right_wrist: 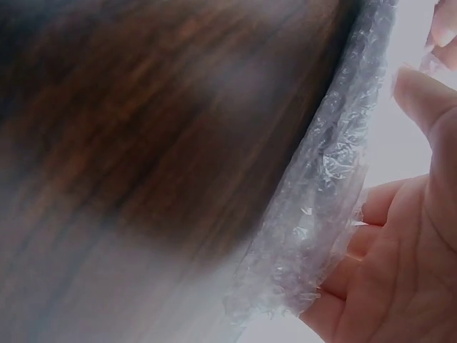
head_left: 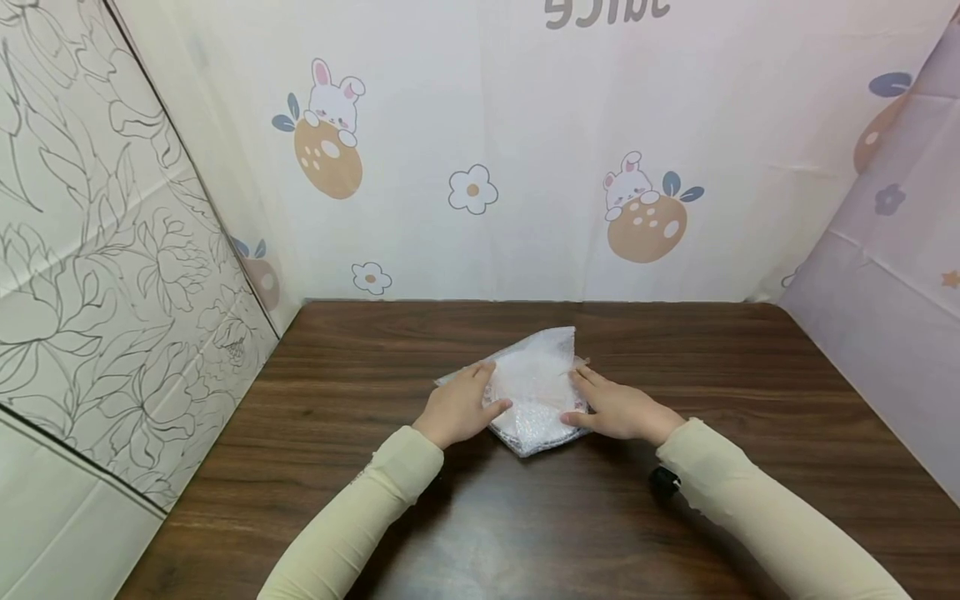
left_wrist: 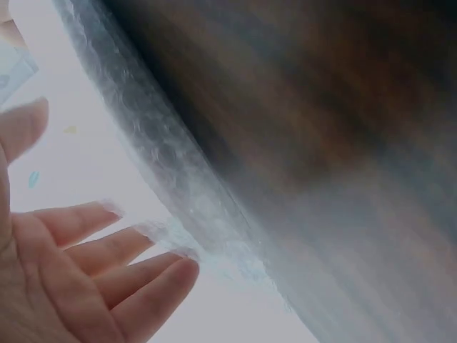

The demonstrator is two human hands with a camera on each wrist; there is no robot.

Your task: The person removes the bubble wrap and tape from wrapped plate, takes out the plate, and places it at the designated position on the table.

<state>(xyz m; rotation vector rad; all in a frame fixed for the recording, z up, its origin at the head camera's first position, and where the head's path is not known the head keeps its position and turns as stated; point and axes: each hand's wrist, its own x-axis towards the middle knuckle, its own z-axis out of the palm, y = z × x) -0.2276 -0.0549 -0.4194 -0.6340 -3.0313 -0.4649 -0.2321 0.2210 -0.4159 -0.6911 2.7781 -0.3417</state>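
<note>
A flat, rounded bundle in clear bubble wrap (head_left: 542, 425) lies on the brown table, with a pointed flap of wrap standing up toward the back. Its middle looks white through the layers, and what is inside is hidden. My left hand (head_left: 459, 406) rests on its left side, fingers spread and fairly straight. On the right side my right hand (head_left: 621, 408) touches the wrap, thumb near the front edge. From the right wrist, the crinkled bubble wrap (right_wrist: 314, 193) partly covers the fingertips. The left wrist view shows the fingers (left_wrist: 114, 250) extended along the wrapped edge.
The dark wood-grain table (head_left: 337, 350) reaches back to a wall cloth (head_left: 540, 250) printed with rabbits and flowers. A white panel (head_left: 97, 250) with line-drawn flowers borders the left. A small black object (head_left: 663, 482) shows under the right sleeve.
</note>
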